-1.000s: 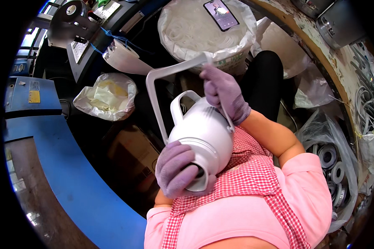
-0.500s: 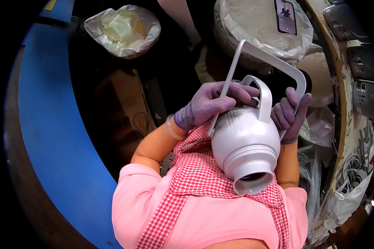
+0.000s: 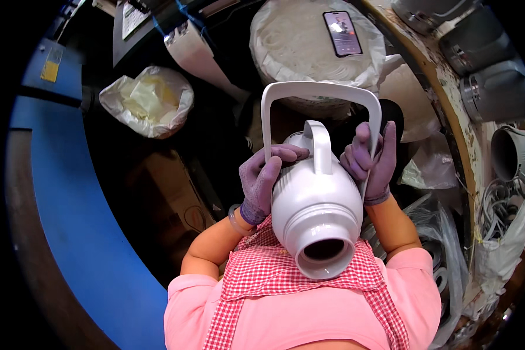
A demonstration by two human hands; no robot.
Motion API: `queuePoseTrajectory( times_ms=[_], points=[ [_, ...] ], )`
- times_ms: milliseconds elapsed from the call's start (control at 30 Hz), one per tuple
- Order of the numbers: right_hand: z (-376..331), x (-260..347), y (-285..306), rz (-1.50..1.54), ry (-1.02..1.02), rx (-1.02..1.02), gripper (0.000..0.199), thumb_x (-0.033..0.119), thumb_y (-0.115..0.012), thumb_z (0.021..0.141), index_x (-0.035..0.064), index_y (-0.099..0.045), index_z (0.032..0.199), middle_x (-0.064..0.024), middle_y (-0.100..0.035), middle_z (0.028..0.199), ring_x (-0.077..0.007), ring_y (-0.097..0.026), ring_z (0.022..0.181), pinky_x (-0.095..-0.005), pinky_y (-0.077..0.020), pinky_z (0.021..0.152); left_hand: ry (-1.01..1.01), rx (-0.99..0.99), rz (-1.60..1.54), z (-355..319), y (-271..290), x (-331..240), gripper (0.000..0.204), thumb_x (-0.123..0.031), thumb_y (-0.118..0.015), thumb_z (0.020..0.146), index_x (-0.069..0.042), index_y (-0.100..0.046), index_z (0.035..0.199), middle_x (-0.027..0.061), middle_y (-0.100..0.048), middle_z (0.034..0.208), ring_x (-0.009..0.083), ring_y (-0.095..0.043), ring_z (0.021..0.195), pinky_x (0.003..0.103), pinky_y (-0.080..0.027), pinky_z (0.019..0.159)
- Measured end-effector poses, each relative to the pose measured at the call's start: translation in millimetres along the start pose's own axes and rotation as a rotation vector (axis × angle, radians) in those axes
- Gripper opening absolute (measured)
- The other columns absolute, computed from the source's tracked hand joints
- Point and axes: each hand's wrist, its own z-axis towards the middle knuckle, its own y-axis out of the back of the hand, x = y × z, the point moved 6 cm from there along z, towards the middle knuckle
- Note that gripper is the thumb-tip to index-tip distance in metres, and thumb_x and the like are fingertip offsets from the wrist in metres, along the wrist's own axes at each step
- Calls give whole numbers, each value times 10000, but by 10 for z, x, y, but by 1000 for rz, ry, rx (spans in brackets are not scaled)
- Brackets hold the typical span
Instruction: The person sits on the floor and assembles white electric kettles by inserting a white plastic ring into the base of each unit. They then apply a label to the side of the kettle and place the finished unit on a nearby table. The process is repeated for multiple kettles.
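While its wide mouth points toward the wearer's chest, the glossy white round-bellied jug [image 3: 316,198] lies tilted between the two hands, in front of the red-and-white checked cloth apron [image 3: 254,271], which it partly covers. The right hand [image 3: 374,160], in a purple glove, has its fingers curled about the right leg of the squared white swing handle [image 3: 321,87], one digit raised, and it hides part of that leg. The left hand [image 3: 262,182], gloved alike, lays bent fingers on the jug's left shoulder, near the foot of the fixed white loop grip [image 3: 320,146]; its thumb covers the left leg's lower end, so whether that leg is gripped I cannot tell. The jug's inside is dark, and its far end is partly hidden behind the loop grip. At the left, a band of shadow separates the left forearm from the long curved blue bench [image 3: 76,198]; the brown cardboard box [image 3: 169,184] there is hard to make out. Just past the swing handle's top stands a round white-bag-lined bin [image 3: 267,65] bearing a black-framed phone [image 3: 342,34]. On the right curves a worn wooden bench edge [image 3: 429,65], its grey jugs [image 3: 496,90] running into the view's dark rim.
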Motion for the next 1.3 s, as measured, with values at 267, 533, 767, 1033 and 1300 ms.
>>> queuePoseTrajectory(
  times_ms=[267,533,767,1033,1300],
  points=[
    [-215,487,-745,-792,994,-23,399,375,-672,886,97,-642,1169,-13,-578,882,-175,-577,717,-318,-482,624,-557,229,1189,2,-409,-1102,920,-596,-768,750,1,-518,1404,226,-577,1282,347,-569,1110,427,-460,945],
    [-1771,1106,310,-1806,626,-692,387,219,-675,916,46,-630,1260,-139,-648,1202,-266,-641,1062,-353,-511,912,-549,-29,726,173,389,-1078,615,-361,-567,959,56,-478,1403,222,-537,1395,353,-526,1270,468,-420,1067],
    [-5628,252,2698,-1744,-1494,-1407,566,419,-601,931,51,-563,1359,-211,-561,1383,-389,-538,1266,-484,-431,1062,-431,-524,607,129,1652,-347,593,-426,-452,1038,45,-451,1397,195,-542,1359,324,-558,1208,451,-471,1009],
    [-6123,-442,3280,-1571,-1627,-725,635,422,-706,845,92,-555,1367,-174,-600,1326,-359,-613,1167,-468,-509,953,-431,-458,310,304,1315,42,592,-377,-419,1057,29,-385,1487,189,-512,1411,309,-556,1225,446,-469,1007],
    [-5809,1100,2456,-1519,-1302,-1030,523,469,-677,838,72,-687,1178,-188,-705,1105,-299,-694,995,-416,-558,870,-593,-453,750,335,1420,-197,606,-140,-672,940,23,-416,1465,196,-561,1359,301,-596,1191,438,-486,989]
  ],
)
